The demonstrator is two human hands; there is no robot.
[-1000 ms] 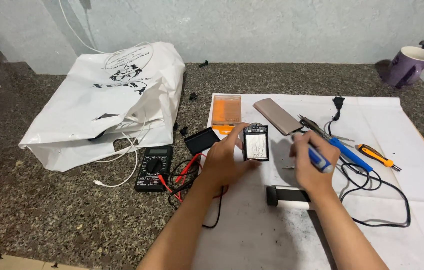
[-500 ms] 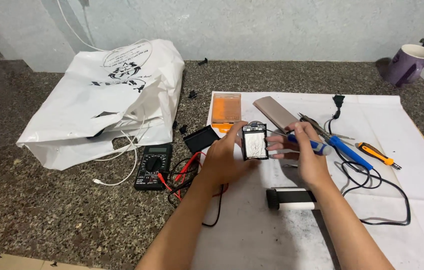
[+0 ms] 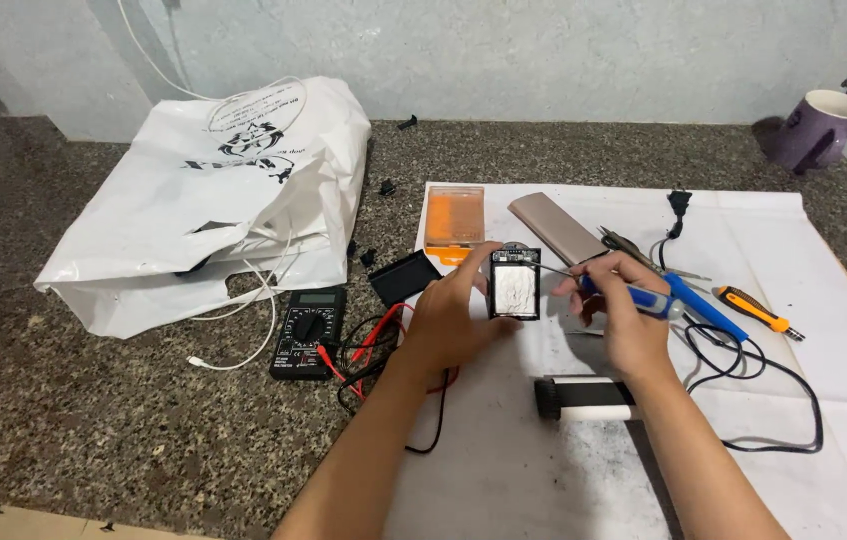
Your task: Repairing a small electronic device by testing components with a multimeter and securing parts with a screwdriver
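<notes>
Fingers of the left hand [image 3: 448, 320] pinch a small black rectangular module with a white face [image 3: 515, 283] above the white sheet on the desk [image 3: 503, 470]; right hand [image 3: 623, 315] grips a blue-handled soldering iron [image 3: 683, 300], tip touching. Any wobble could slip the tip onto fingertips.

The small black module [image 3: 515, 284] is a flat rectangle with a white patch filling most of its face; it is held upright above the white sheet, face toward the camera, just in front of the orange case. The blue-handled soldering iron [image 3: 663, 297] lies nearly level, its thin metal tip pointing left and meeting the module's upper right edge.
</notes>
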